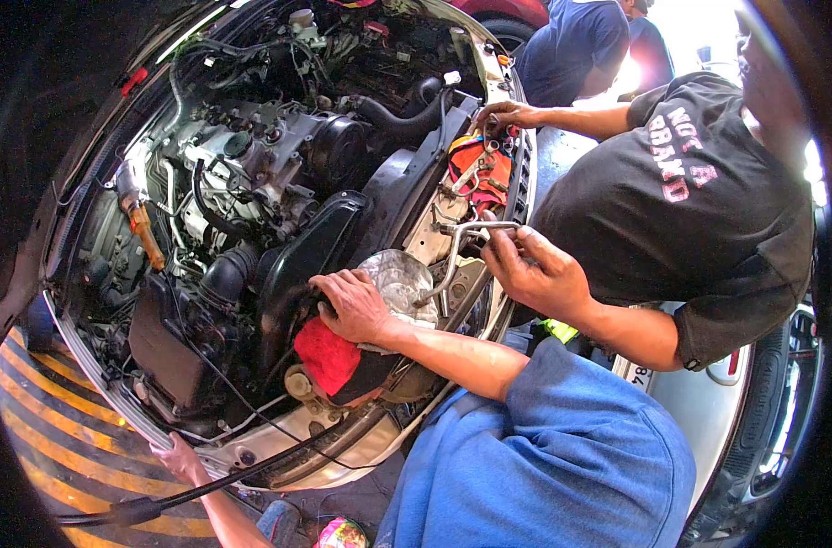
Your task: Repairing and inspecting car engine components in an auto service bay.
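My left hand [180,458] lies on the light-coloured fender edge [99,376] at the lower left, fingers stretched out. My right hand [354,309] rests, fingers spread, at the front of the engine bay. It sits between a black plastic cover [311,242] and a red cloth [326,356], holding nothing that I can see. Just beyond it is a crumpled-looking silvery round piece [397,281]. A co-worker's hand [539,269] grips a bent metal rod-like tool [454,258], whose lower end reaches down beside the silvery piece. The co-worker's other hand [510,115] touches the front panel.
The open engine bay holds a metal engine [251,151]. A lit work lamp [140,215] with an orange handle hangs at its left, its black cable crossing the front. An orange pouch with tools [482,169] lies on the front panel. A black prop-like bar [206,489] crosses low.
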### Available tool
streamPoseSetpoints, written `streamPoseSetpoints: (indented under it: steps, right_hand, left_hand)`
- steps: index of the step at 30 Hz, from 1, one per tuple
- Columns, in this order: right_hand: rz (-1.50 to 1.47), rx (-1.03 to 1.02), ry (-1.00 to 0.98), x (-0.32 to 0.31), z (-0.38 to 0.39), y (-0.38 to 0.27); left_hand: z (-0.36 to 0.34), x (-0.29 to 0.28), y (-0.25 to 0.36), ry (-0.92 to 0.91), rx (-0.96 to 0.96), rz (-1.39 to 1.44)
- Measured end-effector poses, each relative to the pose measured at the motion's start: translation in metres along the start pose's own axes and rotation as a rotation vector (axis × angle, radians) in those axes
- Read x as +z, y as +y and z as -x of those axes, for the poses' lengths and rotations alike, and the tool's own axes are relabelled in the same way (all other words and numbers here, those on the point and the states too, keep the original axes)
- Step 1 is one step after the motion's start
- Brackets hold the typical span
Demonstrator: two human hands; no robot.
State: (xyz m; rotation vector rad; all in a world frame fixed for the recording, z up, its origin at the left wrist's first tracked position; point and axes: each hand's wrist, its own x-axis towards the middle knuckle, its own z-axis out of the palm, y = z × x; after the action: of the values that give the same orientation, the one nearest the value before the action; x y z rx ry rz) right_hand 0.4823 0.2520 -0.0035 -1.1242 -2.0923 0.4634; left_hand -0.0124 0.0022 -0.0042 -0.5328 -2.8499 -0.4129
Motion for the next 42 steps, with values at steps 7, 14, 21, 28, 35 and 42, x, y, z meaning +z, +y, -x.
streamPoseSetpoints:
  steps: [7,14,21,28,35,42]
  right_hand:
    - [-0.001,0.005,-0.004,0.0,-0.001,0.0]
    - [-0.013,0.009,-0.001,0.0,-0.001,0.0]
    - [0.007,0.008,-0.009,0.0,0.0,-0.001]
    - [-0.006,0.03,-0.045,-0.001,-0.001,-0.002]
    - [-0.003,0.037,-0.056,0.0,-0.001,-0.001]
    - [-0.007,0.012,-0.025,0.0,0.0,-0.002]
  left_hand:
    - [0.002,-0.003,0.002,0.009,0.021,0.048]
    - [-0.001,0.004,-0.006,0.033,0.038,0.078]
    - [-0.003,0.006,-0.008,-0.001,0.033,-0.013]
    - [-0.001,0.006,-0.007,0.027,0.02,0.005]
    - [0.0,0.004,-0.006,0.016,0.019,0.025]
    - [-0.007,0.015,-0.014,0.054,0.032,0.038]
